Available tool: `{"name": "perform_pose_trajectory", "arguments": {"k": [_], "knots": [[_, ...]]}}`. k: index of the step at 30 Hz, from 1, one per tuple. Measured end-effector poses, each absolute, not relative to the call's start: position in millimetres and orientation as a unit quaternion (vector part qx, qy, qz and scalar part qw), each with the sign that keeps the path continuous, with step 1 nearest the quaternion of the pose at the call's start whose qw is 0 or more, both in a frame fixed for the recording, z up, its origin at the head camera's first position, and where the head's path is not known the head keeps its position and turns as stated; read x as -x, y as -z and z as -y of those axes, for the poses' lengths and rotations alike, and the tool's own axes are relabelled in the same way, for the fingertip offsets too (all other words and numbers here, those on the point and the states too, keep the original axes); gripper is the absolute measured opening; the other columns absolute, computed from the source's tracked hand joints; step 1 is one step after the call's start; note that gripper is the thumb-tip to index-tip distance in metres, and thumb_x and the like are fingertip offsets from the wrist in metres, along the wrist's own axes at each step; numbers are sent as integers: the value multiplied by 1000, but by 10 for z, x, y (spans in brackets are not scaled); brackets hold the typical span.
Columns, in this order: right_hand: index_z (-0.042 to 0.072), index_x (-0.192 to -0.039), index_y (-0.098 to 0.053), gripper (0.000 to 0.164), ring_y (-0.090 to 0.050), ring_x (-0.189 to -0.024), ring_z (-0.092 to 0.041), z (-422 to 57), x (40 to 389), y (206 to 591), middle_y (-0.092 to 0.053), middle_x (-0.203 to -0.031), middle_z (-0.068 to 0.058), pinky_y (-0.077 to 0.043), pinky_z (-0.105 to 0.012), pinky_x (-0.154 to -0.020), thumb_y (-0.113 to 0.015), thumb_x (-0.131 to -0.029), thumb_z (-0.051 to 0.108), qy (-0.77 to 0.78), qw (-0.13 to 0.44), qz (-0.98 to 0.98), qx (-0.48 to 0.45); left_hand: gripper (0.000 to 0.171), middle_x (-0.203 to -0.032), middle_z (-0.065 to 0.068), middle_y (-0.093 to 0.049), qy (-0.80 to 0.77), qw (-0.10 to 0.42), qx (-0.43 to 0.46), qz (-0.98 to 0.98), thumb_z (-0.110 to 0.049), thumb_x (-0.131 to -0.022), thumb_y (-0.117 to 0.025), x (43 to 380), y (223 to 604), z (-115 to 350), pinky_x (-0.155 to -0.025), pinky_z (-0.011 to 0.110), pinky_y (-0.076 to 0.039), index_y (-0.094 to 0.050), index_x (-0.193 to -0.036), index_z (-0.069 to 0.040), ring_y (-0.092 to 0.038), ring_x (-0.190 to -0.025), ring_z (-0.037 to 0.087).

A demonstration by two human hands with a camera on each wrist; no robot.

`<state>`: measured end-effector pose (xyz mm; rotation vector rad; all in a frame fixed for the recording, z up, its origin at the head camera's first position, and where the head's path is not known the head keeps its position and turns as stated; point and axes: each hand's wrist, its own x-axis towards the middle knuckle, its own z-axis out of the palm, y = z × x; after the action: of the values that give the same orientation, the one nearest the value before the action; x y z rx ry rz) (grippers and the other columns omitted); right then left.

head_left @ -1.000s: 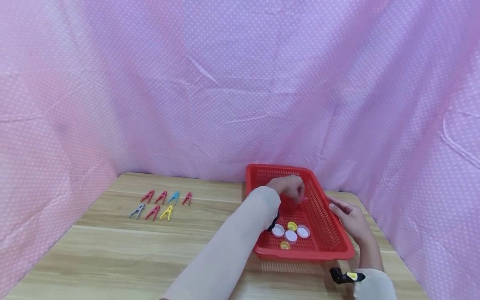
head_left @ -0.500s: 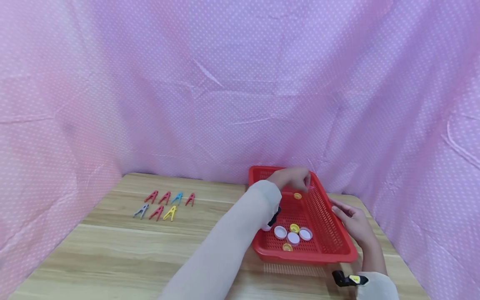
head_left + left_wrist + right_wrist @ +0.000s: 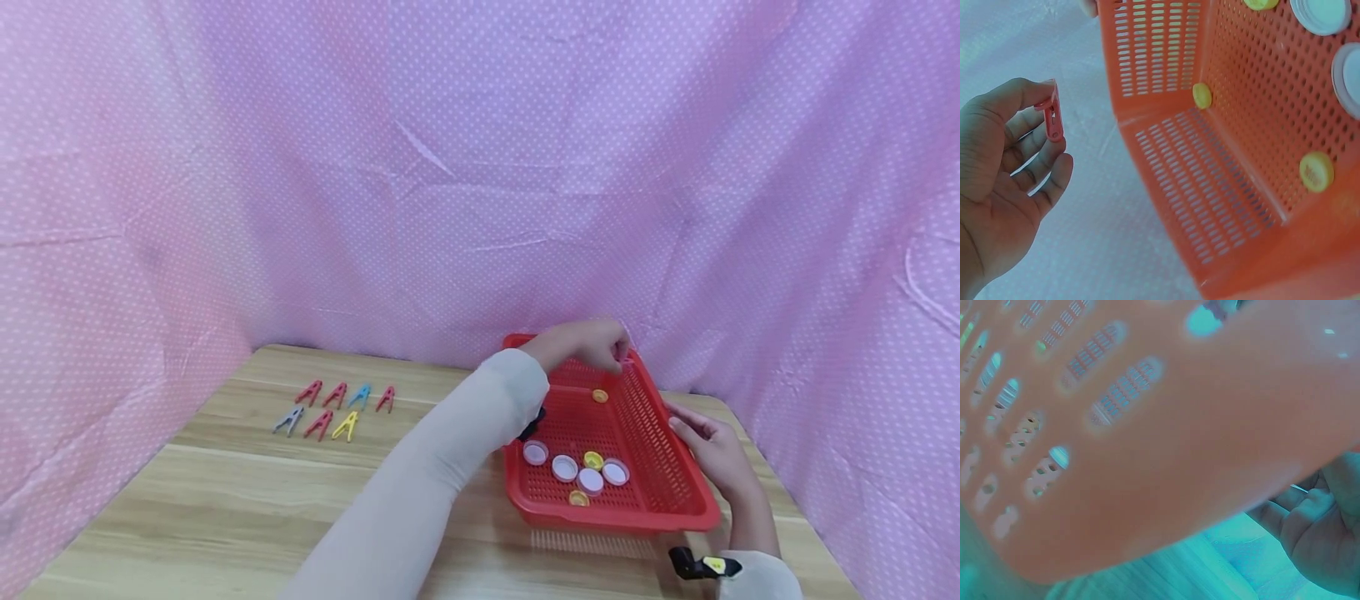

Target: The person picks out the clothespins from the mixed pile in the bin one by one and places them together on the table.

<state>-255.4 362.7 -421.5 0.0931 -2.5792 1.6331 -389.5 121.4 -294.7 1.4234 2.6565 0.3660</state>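
My left hand [image 3: 602, 343] pinches a small pinkish-red clothespin [image 3: 1052, 114] between thumb and forefinger, the other fingers loosely bent. It is over the far right corner of a red plastic basket [image 3: 671, 425], outside the basket wall in the left wrist view. My right hand [image 3: 716, 454] grips the basket's right side near the rim. On the basket floor lie several bottle caps: white ones such as this white cap [image 3: 565, 468] toward the near end, a yellow cap [image 3: 593, 460] among them, and another yellow cap [image 3: 600, 396] further back.
On the wooden table [image 3: 247, 500] at left lie several clothespins in two rows, among them a blue clothespin [image 3: 361, 396], a yellow clothespin [image 3: 346, 426] and a grey clothespin [image 3: 288, 420]. A pink dotted cloth [image 3: 480, 167] hangs behind and at both sides.
My left hand has risen from the basket floor to rim height with the clothespin, uncovering a yellow cap at the back and a white cap at left. The right hand stays at the basket's side.
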Motion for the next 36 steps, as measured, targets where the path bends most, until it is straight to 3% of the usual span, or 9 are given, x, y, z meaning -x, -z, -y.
{"name": "perform_pose_trajectory", "arguments": {"k": [6, 13, 20, 25, 29, 36], "knots": [[5, -153, -45, 59, -74, -88, -19, -3618, 2557, 4208, -67, -126, -23, -62, -36, -72, -56, -106, 38, -531, 51, 845, -28, 13, -94, -1, -64, -99, 22, -477, -873, -19, -95, -69, 3808, 2811, -1067, -73, 20, -46, -71, -101, -9, -54, -83, 10], [4, -153, -45, 59, -74, -87, -19, -3614, 2567, 4205, -66, -126, -25, -62, -36, -71, -56, -106, 37, -535, 51, 843, -29, 16, -93, 0, -64, -81, -19, -482, -872, -19, -93, -71, 3736, 2767, -882, -73, 21, -46, -72, -102, -7, -53, -84, 11], [6, -155, -44, 60, -74, -87, -19, -3628, 2586, 4210, -65, -129, -25, -62, -36, -72, -56, -106, 39, -533, 47, 844, -23, 16, -91, 2, -68, -64, -48, -500, -862, -19, -91, -73, 3665, 2769, -665, -74, 20, -50, -73, -100, -5, -60, -81, 12], [4, -153, -45, 59, -74, -86, -18, -3631, 2579, 4207, -67, -125, -21, -62, -36, -71, -56, -106, 38, -534, 51, 843, -25, 21, -99, 3, -69, -56, -53, -500, -862, -21, -92, -73, 3603, 2790, -476, -80, 21, -51, -72, -107, -6, -63, -90, 14], [4, -153, -45, 59, -74, -84, -19, -3635, 2577, 4205, -71, -119, -13, -62, -36, -70, -57, -105, 38, -537, 53, 842, -27, 24, -104, 4, -69, -65, -53, -493, -866, -21, -93, -72, 3598, 2856, -297, -86, 24, -51, -72, -111, -6, -63, -97, 16], [3, -152, -46, 60, -74, -83, -19, -3650, 2555, 4231, -73, -109, 4, -62, -36, -70, -58, -105, 37, -542, 54, 838, -34, 21, -100, 5, -68, -78, -60, -483, -870, -20, -92, -70, 3556, 3004, 49, -84, 28, -51, -73, -107, -5, -61, -93, 16]]}}
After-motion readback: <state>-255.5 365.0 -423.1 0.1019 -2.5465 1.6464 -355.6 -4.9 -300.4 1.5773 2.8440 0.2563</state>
